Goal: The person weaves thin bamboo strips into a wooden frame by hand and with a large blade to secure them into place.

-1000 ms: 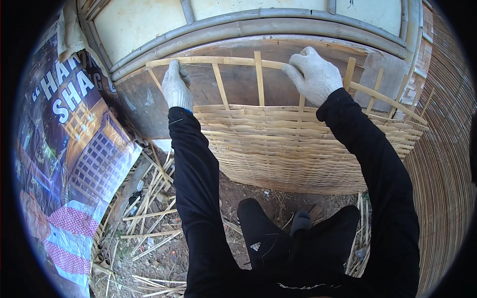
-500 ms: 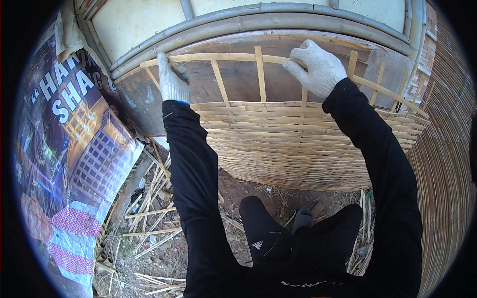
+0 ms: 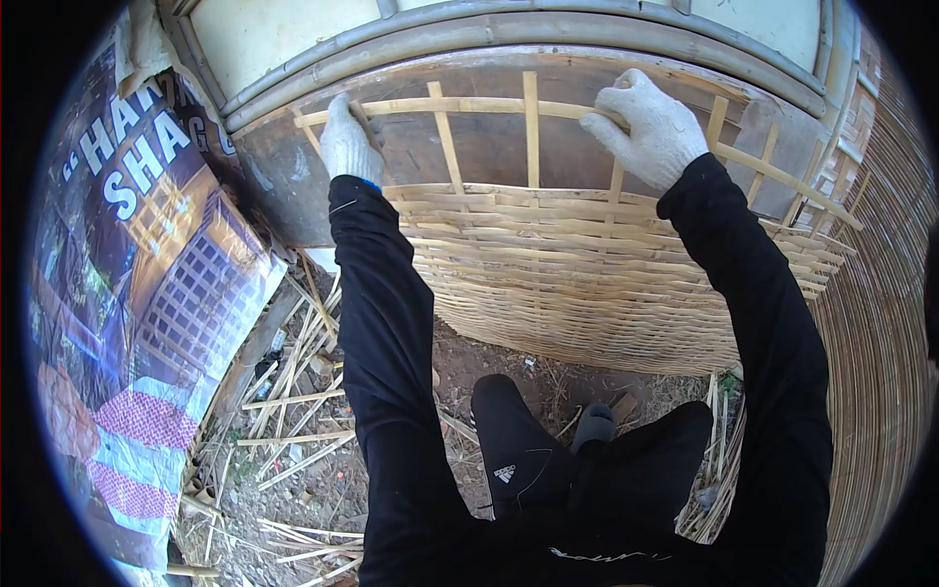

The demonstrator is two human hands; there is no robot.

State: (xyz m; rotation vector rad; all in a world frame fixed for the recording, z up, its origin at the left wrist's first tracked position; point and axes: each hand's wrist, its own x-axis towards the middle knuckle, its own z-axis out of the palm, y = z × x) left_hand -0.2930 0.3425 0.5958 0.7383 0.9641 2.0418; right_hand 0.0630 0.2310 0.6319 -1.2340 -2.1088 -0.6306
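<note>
A long, pale bamboo strip (image 3: 479, 105) runs crosswise over the uprights of a woven bamboo panel (image 3: 587, 249), apart from the finished weave below. My left hand (image 3: 349, 145), in a white knitted glove, is closed around the strip near its left end. Farther right, my right hand (image 3: 653, 129), gloved the same way, grips the strip with bent fingers and thumb. Between my hands, an upright slat (image 3: 531, 132) sticks up past the strip, and another slat (image 3: 445, 147) stands nearer my left hand. My fingers hide parts of the strip.
A worn wooden board (image 3: 284, 186) backs the panel, below a bamboo-framed wall (image 3: 469, 47). A printed banner (image 3: 147, 284) hangs at left. Loose bamboo strips (image 3: 293, 399) litter the dirt floor. A slatted bamboo surface (image 3: 880, 342) curves along the right.
The slat nearest my left hand now pokes above the crosswise strip, where before its top ended at it. My left fingers have bent more around the strip. The view has shifted slightly.
</note>
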